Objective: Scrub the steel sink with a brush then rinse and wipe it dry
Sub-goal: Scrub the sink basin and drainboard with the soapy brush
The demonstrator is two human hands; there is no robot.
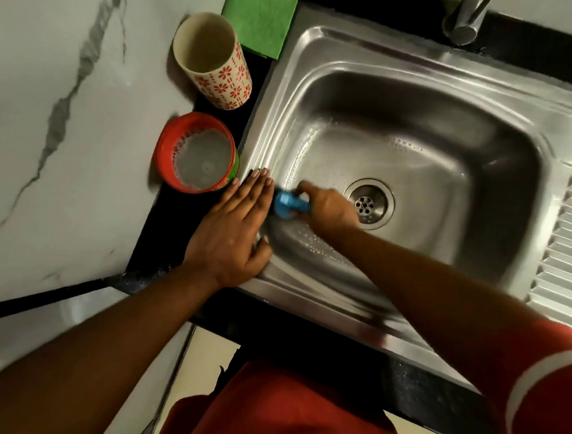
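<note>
— Gripping what, down there?
— My right hand (329,208) grips the blue brush (292,206) against the steel sink (421,131) basin's nine o'clock wall, just beside the drain (369,203).
— The other?
— My left hand (234,230) rests flat, fingers straight, on the sink's rim.

Single head-worn view, steeply downward and close over the sink (540,141) and counter edge (160,227)

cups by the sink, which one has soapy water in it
The red cup, the one nearer the left hand, holds cloudy, bubbly water. The flowered cup behind it looks empty.
</note>
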